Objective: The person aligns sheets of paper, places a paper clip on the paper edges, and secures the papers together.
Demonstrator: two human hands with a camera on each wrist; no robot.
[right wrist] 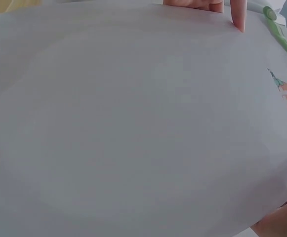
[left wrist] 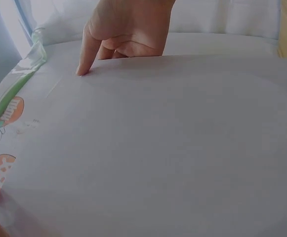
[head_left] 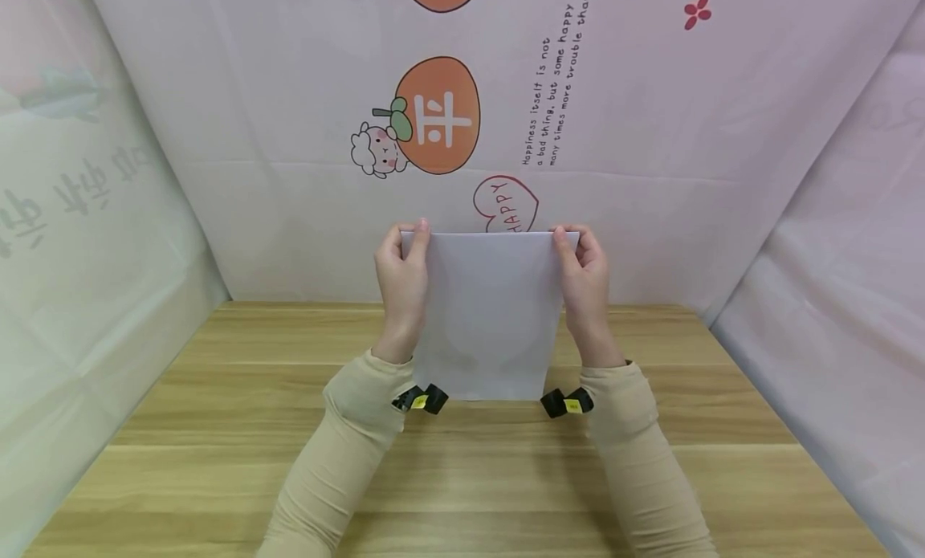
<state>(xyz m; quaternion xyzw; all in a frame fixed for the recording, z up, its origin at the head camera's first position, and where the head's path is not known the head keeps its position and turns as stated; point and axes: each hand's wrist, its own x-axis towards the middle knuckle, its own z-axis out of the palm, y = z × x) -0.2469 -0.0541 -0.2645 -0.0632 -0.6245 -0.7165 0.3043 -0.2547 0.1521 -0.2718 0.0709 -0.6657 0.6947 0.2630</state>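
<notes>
A plain white sheet of paper (head_left: pixel 491 317) is held up in front of the person, its top edge level and its lower edge near the tabletop. My left hand (head_left: pixel 403 285) pinches the upper left corner, thumb on the near face and fingers behind. At the upper right corner, my right hand (head_left: pixel 587 285) pinches the same way. The paper (left wrist: pixel 158 143) fills most of the left wrist view, where the right hand (left wrist: pixel 133 27) grips the far edge. In the right wrist view, the left hand's fingers (right wrist: pixel 238 15) show at the top. Fingers behind the sheet are partly hidden.
A wood-grain table (head_left: pixel 462 478) lies beneath the arms. Behind it hangs a white cloth backdrop (head_left: pixel 650 140) printed with orange fruit and lettering; pale cloth walls stand at left (head_left: pixel 87 221) and right (head_left: pixel 853 261). Black wrist cameras (head_left: pixel 436 399) sit at both cuffs.
</notes>
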